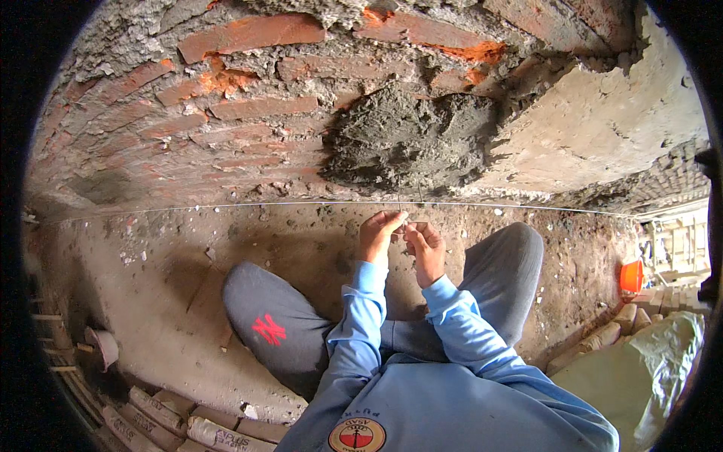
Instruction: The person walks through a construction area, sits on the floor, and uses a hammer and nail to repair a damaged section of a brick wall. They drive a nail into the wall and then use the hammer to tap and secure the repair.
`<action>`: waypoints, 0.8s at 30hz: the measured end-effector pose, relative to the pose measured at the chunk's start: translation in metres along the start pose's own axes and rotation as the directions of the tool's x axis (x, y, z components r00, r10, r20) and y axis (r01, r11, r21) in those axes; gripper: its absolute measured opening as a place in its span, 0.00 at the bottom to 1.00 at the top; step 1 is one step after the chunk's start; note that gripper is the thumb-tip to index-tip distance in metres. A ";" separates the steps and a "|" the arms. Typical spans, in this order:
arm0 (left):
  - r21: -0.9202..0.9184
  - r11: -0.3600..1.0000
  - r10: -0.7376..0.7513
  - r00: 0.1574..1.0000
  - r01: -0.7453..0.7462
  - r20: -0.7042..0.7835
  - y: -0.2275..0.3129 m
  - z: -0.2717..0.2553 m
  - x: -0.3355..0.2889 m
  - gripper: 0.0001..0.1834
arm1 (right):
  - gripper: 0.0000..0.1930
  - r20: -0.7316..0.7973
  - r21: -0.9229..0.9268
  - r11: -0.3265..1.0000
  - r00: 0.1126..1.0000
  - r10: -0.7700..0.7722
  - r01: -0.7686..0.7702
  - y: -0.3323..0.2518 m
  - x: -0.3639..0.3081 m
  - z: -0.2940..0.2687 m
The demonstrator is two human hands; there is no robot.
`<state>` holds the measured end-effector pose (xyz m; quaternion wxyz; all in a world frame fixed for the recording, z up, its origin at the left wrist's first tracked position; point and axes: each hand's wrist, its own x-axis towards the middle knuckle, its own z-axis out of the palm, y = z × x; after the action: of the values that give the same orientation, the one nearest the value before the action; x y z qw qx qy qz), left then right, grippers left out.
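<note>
My left hand [379,235] and my right hand [426,247] meet in front of the wall, just below a taut white string line [301,203]. Both have their fingertips pinched on a thin pale thread [399,230], whose ends are too fine to follow. Beyond the fingers, a patch of wet grey mortar [414,139] clings to the exposed brick wall [263,108]. Two thin dark pins or wires [421,193] show near the string at the patch's lower edge; whether they join the thread is unclear.
Smooth old plaster [595,132] covers the wall at right. An orange bucket [631,277] stands far right, near a pale sheet [640,377] and stacked bricks. More bricks [151,410] lie at lower left. My bent knees flank my arms over a dirt-strewn floor [158,301].
</note>
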<state>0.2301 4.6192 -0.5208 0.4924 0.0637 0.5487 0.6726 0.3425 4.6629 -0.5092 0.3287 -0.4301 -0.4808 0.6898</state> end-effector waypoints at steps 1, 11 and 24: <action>-0.019 1.000 -0.023 0.999 0.023 0.027 0.006 -0.001 -0.002 0.09 | 0.07 0.004 -0.006 1.000 1.000 -0.001 0.001 -0.006 -0.003 0.001; -0.342 0.930 -0.037 0.961 0.133 0.273 0.019 -0.001 0.003 0.10 | 0.06 -0.036 0.155 0.988 0.999 0.023 -0.017 -0.031 -0.023 0.019; -0.376 0.917 -0.026 0.960 0.134 0.278 0.016 -0.002 0.005 0.13 | 0.06 -0.010 0.152 0.986 0.998 -0.066 0.067 -0.021 -0.015 0.021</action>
<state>0.2165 4.6227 -0.5112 0.5918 0.0315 0.3338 0.7330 0.3301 4.6489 -0.4817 0.3845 -0.3892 -0.4400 0.7120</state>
